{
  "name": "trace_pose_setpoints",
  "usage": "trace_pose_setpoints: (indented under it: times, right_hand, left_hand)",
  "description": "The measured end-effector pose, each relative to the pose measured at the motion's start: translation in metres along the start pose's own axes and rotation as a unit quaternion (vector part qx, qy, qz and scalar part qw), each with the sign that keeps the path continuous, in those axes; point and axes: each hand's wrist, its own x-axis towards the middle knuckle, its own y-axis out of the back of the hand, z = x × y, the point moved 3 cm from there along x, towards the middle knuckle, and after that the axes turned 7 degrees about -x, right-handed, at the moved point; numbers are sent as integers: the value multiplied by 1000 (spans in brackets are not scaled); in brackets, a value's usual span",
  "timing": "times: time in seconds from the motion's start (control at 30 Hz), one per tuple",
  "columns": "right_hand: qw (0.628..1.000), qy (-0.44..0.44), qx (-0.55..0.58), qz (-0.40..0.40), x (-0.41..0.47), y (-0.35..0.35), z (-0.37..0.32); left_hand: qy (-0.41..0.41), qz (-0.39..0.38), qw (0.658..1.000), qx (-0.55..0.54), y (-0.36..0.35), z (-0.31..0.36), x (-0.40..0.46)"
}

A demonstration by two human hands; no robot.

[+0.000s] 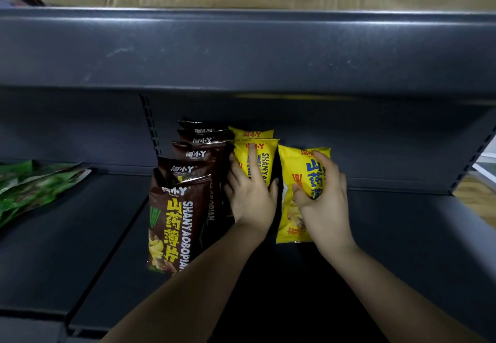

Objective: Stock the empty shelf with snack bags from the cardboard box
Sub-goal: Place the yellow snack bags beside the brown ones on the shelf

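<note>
Yellow bag (300,181) gripped under right hand (326,197)

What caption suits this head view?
Right hand grips a yellow snack bag; left hand steadies the yellow row.

brown bags (185,181) left of yellow bags (255,152) (on shelf (402,235)).

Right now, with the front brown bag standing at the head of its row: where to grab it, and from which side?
Pinch the crimped top seal of the front brown bag, coming from above and the front. It stands upright and faces out, another brown bag sits close behind, and the left hand fills the space to its right. The top edge looks freest.
</note>
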Motion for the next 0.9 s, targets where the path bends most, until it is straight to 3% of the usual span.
trace_pose_setpoints:
  times: [0.1, 0.2, 0.37, 0.53, 0.67, 0.9]
  right_hand:
    - [1000, 6, 7, -5, 0, -4, -6]
    - [1000, 9, 12, 0, 1, -7, -9]
    - [998, 28, 42, -27, -4, -13, -15]
    - [991, 13, 118, -67, -11, -23, -24]
    - [983, 3, 138, -117, -14, -29, -32]
    - [982, -38, 112, -148, -4, -49, -29]
  left_hand:
    - [-38, 6, 999, 2, 14, 1, -5]
    - [-80, 9, 994, -76, 33, 6, -15]
    - [-159, -93, 963, -196, 53, 14, -41]
    - [-102, -189, 924, -317, 52, -2, -52]
    - [-10, -177, 916, -360, 54, -17, -46]
    - [17, -144, 928, -344, 63, -30, -45]
